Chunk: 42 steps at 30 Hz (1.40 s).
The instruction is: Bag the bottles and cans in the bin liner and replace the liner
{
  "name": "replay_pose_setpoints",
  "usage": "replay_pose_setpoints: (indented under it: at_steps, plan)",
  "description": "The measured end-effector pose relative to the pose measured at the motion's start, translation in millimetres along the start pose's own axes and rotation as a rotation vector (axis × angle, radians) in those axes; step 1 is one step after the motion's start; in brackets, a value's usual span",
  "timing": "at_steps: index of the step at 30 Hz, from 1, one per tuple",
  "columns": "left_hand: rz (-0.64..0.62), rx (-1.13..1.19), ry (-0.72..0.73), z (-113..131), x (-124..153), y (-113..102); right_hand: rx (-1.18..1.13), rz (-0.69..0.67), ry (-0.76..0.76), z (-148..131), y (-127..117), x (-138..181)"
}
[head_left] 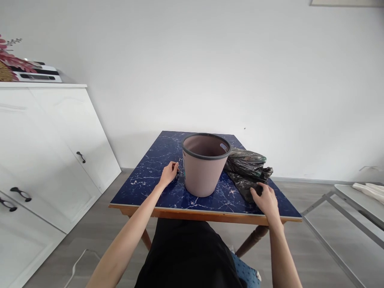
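Note:
A mauve plastic bin (204,166) with a dark grey rim stands upright and empty in the middle of the blue marbled table (147,180). To its right lies a crumpled black plastic bag (247,170). My right hand (266,200) rests on the near end of that bag, fingers curled down onto it. My left hand (169,173) lies on the tabletop just left of the bin, fingers bent, close to a small dark thing I cannot make out.
A white cabinet (45,148) with dark handles stands on the left, carrying a flat device and reddish flowers (12,60). A metal-framed white surface (357,200) sits at the right. Grey wood floor surrounds the table; a white wall is behind.

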<state>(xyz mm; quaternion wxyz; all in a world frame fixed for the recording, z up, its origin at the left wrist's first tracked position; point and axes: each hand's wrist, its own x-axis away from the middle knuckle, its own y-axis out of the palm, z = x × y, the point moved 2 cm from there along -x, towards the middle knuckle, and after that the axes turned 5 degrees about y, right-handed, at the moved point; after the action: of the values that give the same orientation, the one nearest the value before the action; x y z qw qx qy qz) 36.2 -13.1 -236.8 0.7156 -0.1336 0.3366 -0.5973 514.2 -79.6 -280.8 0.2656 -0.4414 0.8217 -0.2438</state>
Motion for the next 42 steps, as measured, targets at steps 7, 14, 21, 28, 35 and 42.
replay_pose_setpoints:
  at_steps: [7, 14, 21, 28, 35, 42]
  plan:
    - [-0.015, -0.015, 0.005, -1, 0, 1, 0.233, -0.008, -0.150, 0, -5, 50]
    - [-0.018, -0.024, 0.006, 1, 0, 2, 0.182, -0.036, -0.158, -7, -18, 73]
    - [-0.022, -0.010, 0.001, 4, 2, 2, -0.170, -0.082, -0.085, -37, -47, 92]
    - [0.007, 0.062, -0.034, 14, 9, -3, -0.294, -0.053, -0.063, -66, -74, 109]
    - [0.222, 0.174, -0.043, 43, 38, -16, -0.324, -0.070, -0.265, -91, -95, 129]
    - [0.393, 0.217, 0.085, 129, 105, -36, -0.272, -0.126, -0.608, -124, -117, 155]
